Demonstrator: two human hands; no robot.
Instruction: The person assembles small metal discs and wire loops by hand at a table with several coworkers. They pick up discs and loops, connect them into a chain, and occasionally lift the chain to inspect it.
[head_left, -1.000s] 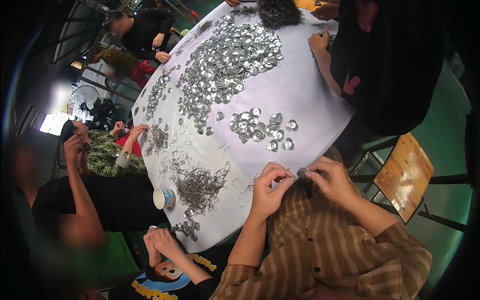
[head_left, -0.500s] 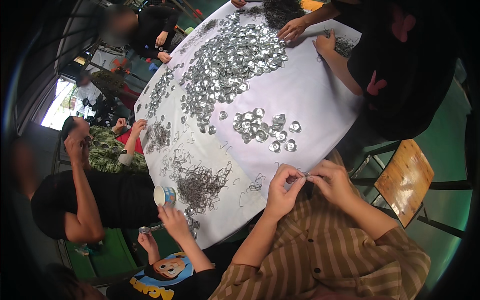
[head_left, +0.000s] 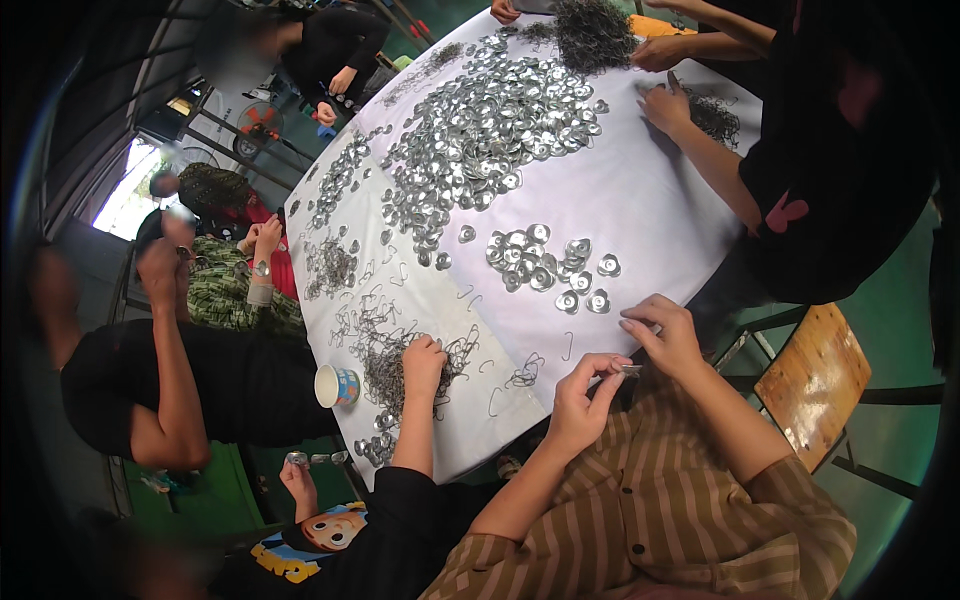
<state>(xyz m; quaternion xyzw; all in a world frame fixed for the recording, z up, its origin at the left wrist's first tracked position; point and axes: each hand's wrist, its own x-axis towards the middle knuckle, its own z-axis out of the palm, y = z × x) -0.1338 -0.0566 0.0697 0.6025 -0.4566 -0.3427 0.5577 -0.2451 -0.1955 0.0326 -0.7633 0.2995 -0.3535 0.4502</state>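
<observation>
My left hand (head_left: 582,405) pinches a small silvery metal piece (head_left: 630,370), seen edge-on between thumb and forefinger, just off the table's near edge. My right hand (head_left: 665,338) is apart from it, up and to the right. Its fingers are loosely spread, and nothing shows in them. A lone wire hook (head_left: 568,345) lies on the table left of the right hand. Beyond it is a small group of shiny rounded metal pieces (head_left: 540,262). Left of my hands lies a little bunch of wire hooks (head_left: 526,372).
The white-covered table (head_left: 640,220) holds a big heap of metal pieces (head_left: 490,130) and dark piles of wire hooks (head_left: 385,375). A paper cup (head_left: 337,386) stands at the left edge. Co-workers sit around; one's hand (head_left: 425,365) reaches into the hooks. A wooden stool (head_left: 815,375) stands right.
My right hand has let go of the metal piece and moved up and away; the left keeps it. The neighbour's hand at left has moved from beside the cup onto the hook pile.
</observation>
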